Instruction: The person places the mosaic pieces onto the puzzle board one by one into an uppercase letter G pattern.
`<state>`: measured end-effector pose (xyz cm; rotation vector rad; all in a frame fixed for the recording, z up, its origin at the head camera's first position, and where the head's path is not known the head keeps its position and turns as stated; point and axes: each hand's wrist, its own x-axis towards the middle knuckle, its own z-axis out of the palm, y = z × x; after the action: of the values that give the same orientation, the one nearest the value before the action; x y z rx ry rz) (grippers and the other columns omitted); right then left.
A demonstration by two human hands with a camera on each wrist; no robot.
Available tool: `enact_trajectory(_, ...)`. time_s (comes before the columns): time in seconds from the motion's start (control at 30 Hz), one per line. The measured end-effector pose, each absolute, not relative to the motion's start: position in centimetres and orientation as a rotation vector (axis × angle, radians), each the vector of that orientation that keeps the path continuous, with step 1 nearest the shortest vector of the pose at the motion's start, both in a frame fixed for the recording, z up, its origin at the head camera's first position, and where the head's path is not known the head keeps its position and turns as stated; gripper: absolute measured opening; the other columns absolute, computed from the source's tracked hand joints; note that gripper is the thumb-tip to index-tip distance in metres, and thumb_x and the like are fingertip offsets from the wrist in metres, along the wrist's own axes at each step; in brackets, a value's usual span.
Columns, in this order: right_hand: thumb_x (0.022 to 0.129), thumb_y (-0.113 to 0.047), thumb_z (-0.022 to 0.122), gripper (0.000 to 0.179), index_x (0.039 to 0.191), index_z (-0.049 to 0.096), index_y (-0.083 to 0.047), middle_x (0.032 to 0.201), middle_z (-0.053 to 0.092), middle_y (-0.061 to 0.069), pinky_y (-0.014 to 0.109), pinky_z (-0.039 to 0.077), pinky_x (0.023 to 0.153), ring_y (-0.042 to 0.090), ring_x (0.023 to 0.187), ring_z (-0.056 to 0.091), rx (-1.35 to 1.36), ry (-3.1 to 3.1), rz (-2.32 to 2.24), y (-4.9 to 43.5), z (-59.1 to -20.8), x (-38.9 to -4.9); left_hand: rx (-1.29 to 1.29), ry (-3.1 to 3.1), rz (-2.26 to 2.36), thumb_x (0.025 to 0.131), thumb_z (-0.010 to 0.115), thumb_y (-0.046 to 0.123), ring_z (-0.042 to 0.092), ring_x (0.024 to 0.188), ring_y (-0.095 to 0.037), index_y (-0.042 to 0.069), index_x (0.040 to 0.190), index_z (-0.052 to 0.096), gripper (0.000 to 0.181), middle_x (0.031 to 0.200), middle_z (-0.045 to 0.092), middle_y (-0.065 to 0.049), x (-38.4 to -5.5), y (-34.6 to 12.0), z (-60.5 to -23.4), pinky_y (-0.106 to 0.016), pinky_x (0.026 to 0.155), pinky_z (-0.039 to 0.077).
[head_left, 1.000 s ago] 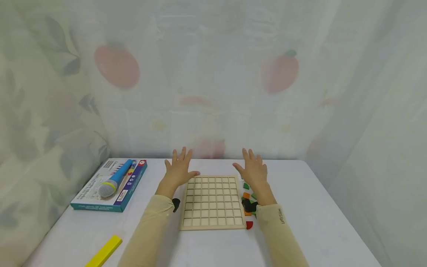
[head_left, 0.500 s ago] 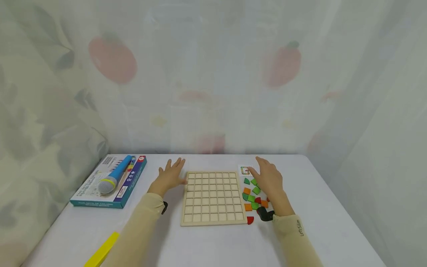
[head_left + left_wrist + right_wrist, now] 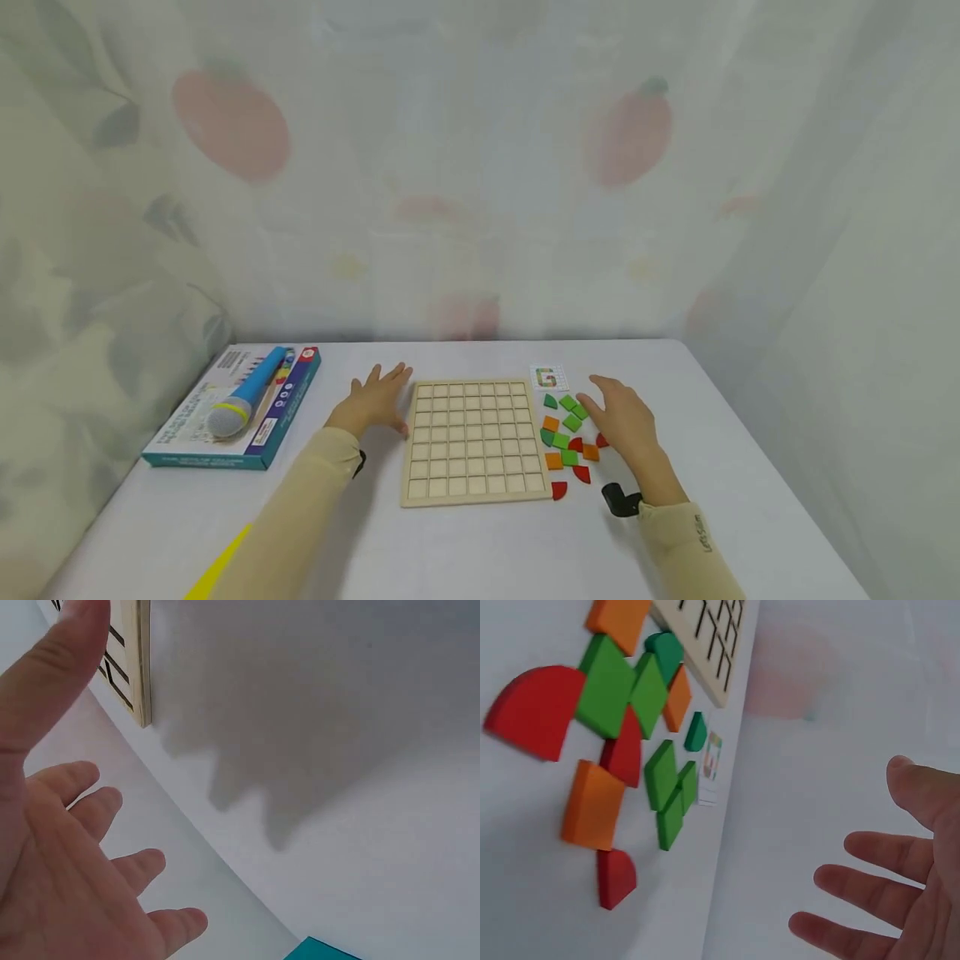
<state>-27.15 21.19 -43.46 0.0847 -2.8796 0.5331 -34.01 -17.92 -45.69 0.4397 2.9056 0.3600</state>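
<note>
A wooden grid board [image 3: 476, 442] with bare square cells lies in the middle of the white table. My left hand [image 3: 369, 406] hovers by its left edge, fingers spread and holding nothing; the left wrist view shows its shadow on the table. On the right, my right hand [image 3: 626, 421] is held above the table beside the loose pieces, its fingers extended and nothing in them. Those pieces are green squares [image 3: 572, 422], orange squares [image 3: 553, 461], red quarter-rounds [image 3: 581, 474] and dark green quarter-rounds [image 3: 551, 402]. Behind them lies a small pattern card [image 3: 549, 378].
At the left a flat boxed set [image 3: 187, 425] carries a blue toy microphone [image 3: 247, 396]. A yellow bar [image 3: 217, 567] lies at the front left, partly covered by the left sleeve. A printed curtain [image 3: 465, 167] hangs behind the table.
Both hands have moved apart and lower: the left hand to the left of the board, the right hand rightward, uncovering the loose pieces and the card. The view has shifted slightly.
</note>
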Motion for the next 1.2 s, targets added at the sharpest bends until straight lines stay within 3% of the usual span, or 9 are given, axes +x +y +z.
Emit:
enact_trajectory(0.23, 0.087, -0.030, 0.063, 0.048, 0.129, 0.053, -0.007, 0.128, 0.054, 0.015, 0.051, 0.043, 0.093, 0.034, 0.116, 0.049, 0.219, -2.911, 0.624, 21.0, -45.4, -27.5, 0.443, 2.803, 0.409, 0.052, 0.087, 0.033, 0.001, 0.135, -0.048, 0.010, 0.148, 0.020, 0.119, 0.154, 0.011, -0.013, -34.5, -17.7, -46.2, -0.075, 0.095, 0.003)
enact_trajectory(0.53, 0.086, -0.028, 0.065, 0.043, 0.124, 0.059, -0.010, 0.121, 0.057, 0.009, 0.047, 0.046, 0.091, 0.026, 0.107, 0.049, 0.255, -2.963, 0.702, 20.1, -47.3, -27.9, 0.455, 2.716, 0.490, 0.050, 0.087, 0.037, 0.004, 0.135, -0.048, 0.011, 0.148, 0.019, 0.122, 0.154, 0.009, -0.013, -34.8, -17.3, -47.4, -0.075, 0.096, 0.005)
enact_trajectory(0.8, 0.086, -0.028, 0.065, 0.040, 0.121, 0.061, -0.010, 0.119, 0.060, 0.008, 0.046, 0.047, 0.088, 0.025, 0.106, 0.050, 0.330, -2.939, 0.685, 20.0, -48.2, -28.1, 0.394, 2.681, 0.509, 0.050, 0.087, 0.036, -0.001, 0.137, -0.044, 0.014, 0.149, 0.016, 0.123, 0.155, 0.004, -0.009, -34.6, -17.2, -47.6, -0.071, 0.099, 0.006)
enact_trajectory(1.2, 0.086, -0.023, 0.065, 0.034, 0.117, 0.064, -0.010, 0.108, 0.064, 0.004, 0.033, 0.048, 0.070, 0.018, 0.089, 0.048, 0.362, -2.978, 0.661, 19.2, -48.6, -28.3, 0.396, 2.664, 0.502, 0.051, 0.087, 0.032, -0.001, 0.137, -0.045, 0.011, 0.149, 0.012, 0.125, 0.155, 0.003, -0.011, -33.8, -16.9, -47.3, -0.072, 0.099, 0.006)
